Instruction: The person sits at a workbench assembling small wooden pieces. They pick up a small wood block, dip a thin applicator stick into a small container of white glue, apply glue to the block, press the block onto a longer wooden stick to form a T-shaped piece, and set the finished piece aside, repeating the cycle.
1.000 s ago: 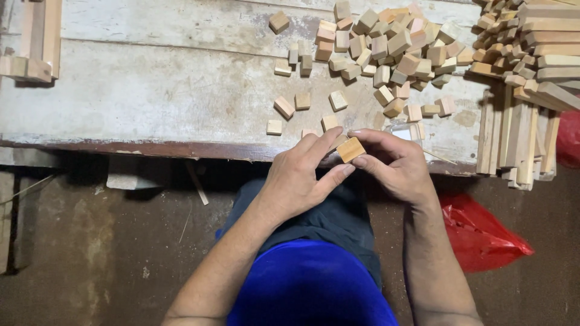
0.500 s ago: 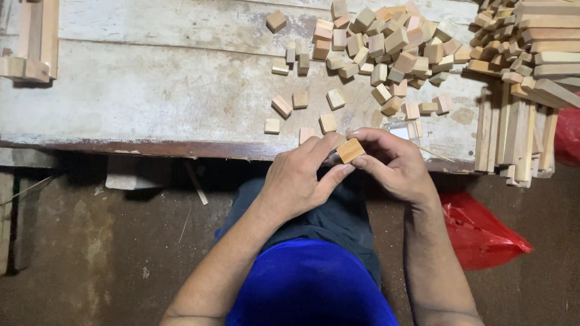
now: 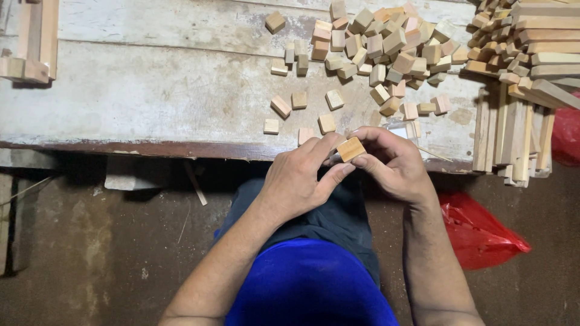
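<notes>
A small wooden block sits pinched between both hands, just off the near edge of the worktop and above the person's lap. The left hand closes on it from the left, thumb under the block and fingers curled over its top. The right hand clamps it from the right, fingertips pressed to its side.

Just beyond the hands, 6 or so loose blocks lie scattered on the worn, pale worktop. Further back a larger pile of blocks is heaped. To the right, long wooden strips lie side by side, with more sticks stacked across them. A red plastic bag lies on the floor beside the right forearm. At the far left stands a wooden frame.
</notes>
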